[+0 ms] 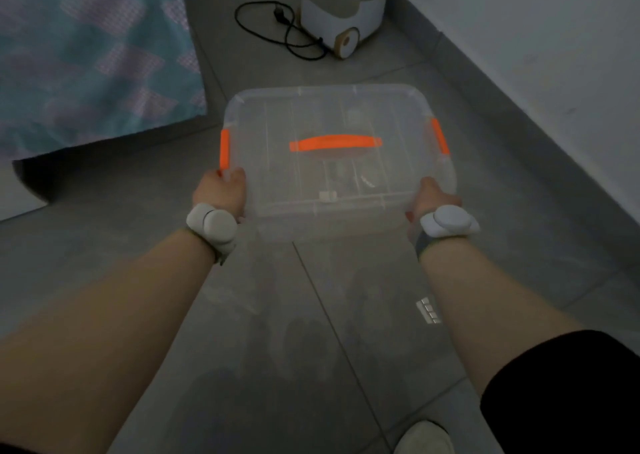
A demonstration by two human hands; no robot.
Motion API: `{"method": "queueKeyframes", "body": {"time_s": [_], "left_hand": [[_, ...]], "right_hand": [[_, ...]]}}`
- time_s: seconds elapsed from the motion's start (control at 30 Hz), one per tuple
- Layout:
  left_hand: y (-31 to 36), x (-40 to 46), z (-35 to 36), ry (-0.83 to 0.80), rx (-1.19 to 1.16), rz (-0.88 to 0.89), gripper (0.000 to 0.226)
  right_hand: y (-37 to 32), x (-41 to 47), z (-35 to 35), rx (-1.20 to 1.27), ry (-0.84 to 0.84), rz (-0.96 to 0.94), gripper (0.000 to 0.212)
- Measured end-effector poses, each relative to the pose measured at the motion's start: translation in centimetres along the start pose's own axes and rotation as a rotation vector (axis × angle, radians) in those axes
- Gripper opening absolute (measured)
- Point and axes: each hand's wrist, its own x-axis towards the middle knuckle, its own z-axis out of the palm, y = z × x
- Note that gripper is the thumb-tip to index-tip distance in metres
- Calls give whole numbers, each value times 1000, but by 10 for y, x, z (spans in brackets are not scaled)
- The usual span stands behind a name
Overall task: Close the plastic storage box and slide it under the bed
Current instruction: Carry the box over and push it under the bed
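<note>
**Box held in two hands, ready for the bed**

The plastic storage box (337, 162) is up in front of the person, over the grey floor (138, 280). I think it is off the floor, but I cannot be sure. The lid is on top, with an orange handle (336, 143) in the middle. An orange clip (225, 148) sits on the left side and another orange clip (440, 136) on the right. They look pushed down, so the box seems shut.

The left hand (221, 192) is curled tight on the near left corner. The right hand (433, 199) is curled tight on the near right corner. One hand on each side likely keeps the box flat, so things inside do not slide.

The bed (86, 55) is off to the left, with a blue cover hanging down. The dark gap under it (38, 176) is probably where the box should go. The box would need to go down low and turn left first.

A white machine (343, 6) and its black cord (277, 31) lie past the box, well apart from it.
</note>
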Motion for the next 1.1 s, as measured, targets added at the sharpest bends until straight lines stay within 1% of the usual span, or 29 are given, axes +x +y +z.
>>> {"method": "queueKeyframes", "body": {"time_s": [0.07,0.13,0.2,0.3,0.37,0.43,0.5,0.6,0.73,0.77,0.87,0.97,1.1], "left_hand": [[9,10,14,-10,-97,-9,42],[15,13,24,-35,-224,-11,34],[23,20,34,-84,-350,-3,29],[36,34,46,-132,-542,-10,27],[47,48,49,-154,-677,-44,27],[55,58,49,-161,-768,-81,33],[59,76,44,-163,-830,-93,41],[63,106,33,-164,-910,-121,40],[63,134,16,-243,-940,-102,50],[59,144,9,-264,-947,-101,54],[49,163,-12,-325,-915,-53,58],[41,172,-24,-359,-844,-1,65],[19,192,-50,-371,-738,32,64]], "right_hand": [[-7,4,15,148,-25,47,53],[-8,2,31,296,-169,94,51],[-11,0,50,311,-291,83,51],[-22,-7,85,420,-344,125,45],[-30,-10,111,484,-389,136,44],[-35,-12,126,556,-427,148,49],[-39,-14,146,644,-467,161,62],[-48,-20,182,738,-526,143,77],[-64,-24,224,774,-572,120,79],[-68,-28,239,767,-590,122,76],[-76,-34,280,733,-616,111,56],[-83,-40,305,724,-618,96,61],[-86,-65,346,674,-602,22,59]]}}
